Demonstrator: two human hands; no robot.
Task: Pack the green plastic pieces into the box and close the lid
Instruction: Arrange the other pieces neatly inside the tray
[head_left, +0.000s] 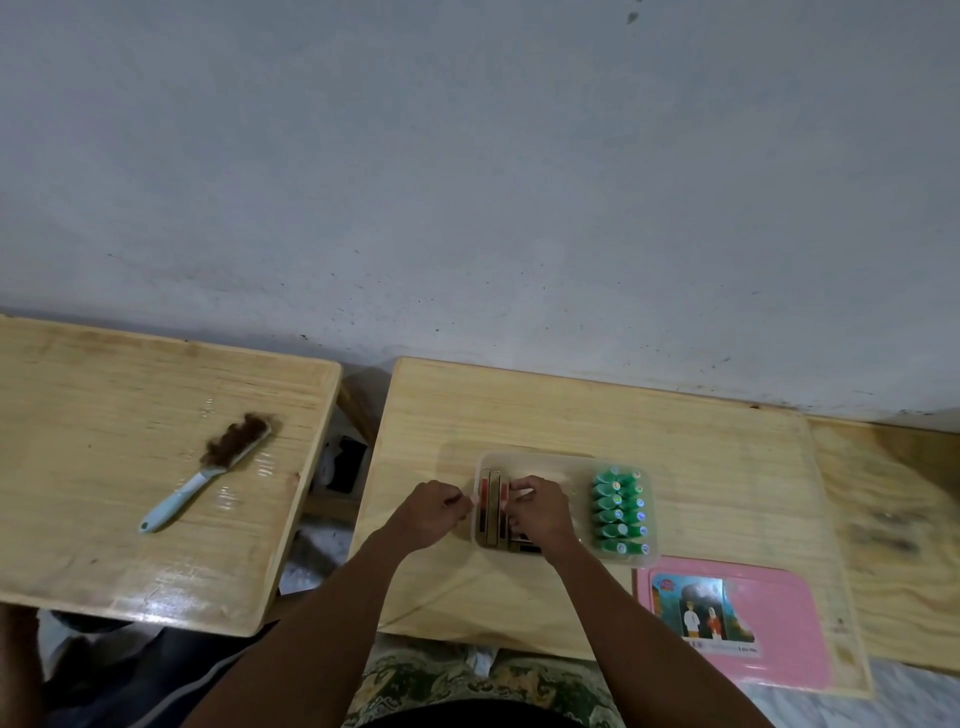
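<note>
Sitting on the middle wooden table (519, 405), the clear plastic box (561, 467) stands open, with both hands working at its left half. The green plastic pieces (621, 512) are already inside, stacked in a neat double row against the box's right wall, their round ends facing right. On the left side of the box lie flat packets (491, 512), gold-brown with red panels, set side by side lengthwise. The right hand (537, 512) reaches over the middle of the box, its fingers curled down onto these packets, with the fingertips pinching the far end of one. The left hand (428, 514) rests just outside the box's left wall, fingers curled and the thumb and forefinger brought together at the rim; whether they grip the rim or something small is too blurred to tell. The pink lid (769, 623) lies flat on the same table, just beside the box's near right corner, with a picture sticker on its left part. On a separate wooden table (104, 415) to the left, well apart from the box, lies a brush (208, 470) with a pale blue handle and brown bristles. A grey, speckled wall (467, 182) rises behind both tables.
</note>
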